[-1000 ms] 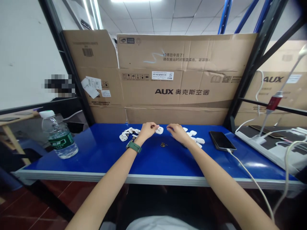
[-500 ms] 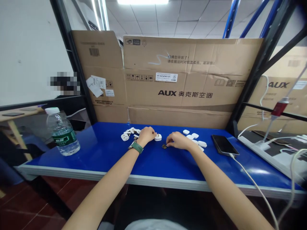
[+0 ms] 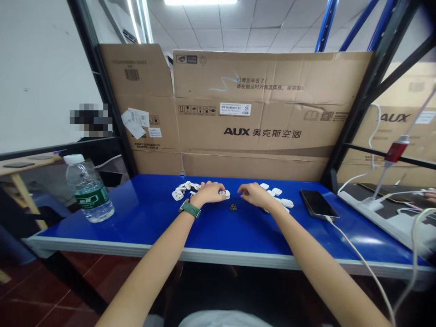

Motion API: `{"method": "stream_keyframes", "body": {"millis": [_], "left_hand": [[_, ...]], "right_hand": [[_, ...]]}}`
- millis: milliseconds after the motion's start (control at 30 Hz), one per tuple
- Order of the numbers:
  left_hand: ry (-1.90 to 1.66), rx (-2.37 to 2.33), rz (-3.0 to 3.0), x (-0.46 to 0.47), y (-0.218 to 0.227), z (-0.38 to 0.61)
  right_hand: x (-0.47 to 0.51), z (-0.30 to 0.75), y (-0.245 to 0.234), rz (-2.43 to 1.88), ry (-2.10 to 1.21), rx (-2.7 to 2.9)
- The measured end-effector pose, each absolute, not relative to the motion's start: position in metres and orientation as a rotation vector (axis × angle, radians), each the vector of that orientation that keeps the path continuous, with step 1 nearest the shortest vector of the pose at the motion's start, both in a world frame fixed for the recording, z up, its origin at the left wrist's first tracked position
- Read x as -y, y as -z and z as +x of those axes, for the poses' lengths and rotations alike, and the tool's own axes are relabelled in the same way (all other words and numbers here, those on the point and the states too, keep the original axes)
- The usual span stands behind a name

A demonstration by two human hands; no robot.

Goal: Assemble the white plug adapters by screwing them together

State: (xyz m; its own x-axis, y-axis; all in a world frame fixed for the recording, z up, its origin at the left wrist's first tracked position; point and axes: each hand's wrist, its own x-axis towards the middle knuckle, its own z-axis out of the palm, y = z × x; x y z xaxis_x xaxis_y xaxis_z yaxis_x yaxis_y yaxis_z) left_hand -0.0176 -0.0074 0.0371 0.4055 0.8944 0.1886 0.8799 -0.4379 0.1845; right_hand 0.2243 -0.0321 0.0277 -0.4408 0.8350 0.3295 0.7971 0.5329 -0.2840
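Note:
My left hand (image 3: 211, 193), a green-strapped watch on its wrist, has its thumb and fingers closed around the near side of a white plug part (image 3: 225, 195) resting on the blue table. My right hand (image 3: 252, 194) hovers just right of it with thumb and fingertips pinched together; whatever they hold is too small to make out. Between the hands, slightly nearer to me, lies a small heap of brass-coloured screws (image 3: 233, 207). White plug bodies (image 3: 177, 194) with pins are heaped left of my left hand. Several white plug covers (image 3: 286, 203) lie beside my right wrist, partly hidden by it.
A water bottle (image 3: 89, 190) stands at the table's left. On the right are a charging phone (image 3: 319, 204), its white cable (image 3: 361, 259) over the front edge, and a power strip (image 3: 369, 213). Cardboard (image 3: 255, 159) walls the back. Another person (image 3: 91, 125) sits far left.
My right hand has lifted away from the screws, up and slightly right. My left hand has shifted a little and now wraps the plug part with its thumb in front.

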Motion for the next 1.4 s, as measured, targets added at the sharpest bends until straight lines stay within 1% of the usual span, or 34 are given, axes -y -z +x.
{"method": "stream_keyframes", "body": {"millis": [133,400,1100,1400], "left_hand": [[-0.508,-1.645,2.56,0.005,-0.028,-0.013],[-0.662,-1.471,2.508,0.002,-0.015,0.009],[-0.652,-1.478,2.493,0.008,-0.015,0.017],[-0.623,-1.491,2.481,0.007,-0.015,0.017]], "right_hand": [[0.024,0.225,-0.026,-1.347,-0.137,2.215],[0.022,0.212,-0.026,-1.135,-0.233,2.045],[0.015,0.198,-0.012,-1.269,-0.189,2.099],[0.023,0.194,-0.014,-1.379,-0.116,2.077]]}}
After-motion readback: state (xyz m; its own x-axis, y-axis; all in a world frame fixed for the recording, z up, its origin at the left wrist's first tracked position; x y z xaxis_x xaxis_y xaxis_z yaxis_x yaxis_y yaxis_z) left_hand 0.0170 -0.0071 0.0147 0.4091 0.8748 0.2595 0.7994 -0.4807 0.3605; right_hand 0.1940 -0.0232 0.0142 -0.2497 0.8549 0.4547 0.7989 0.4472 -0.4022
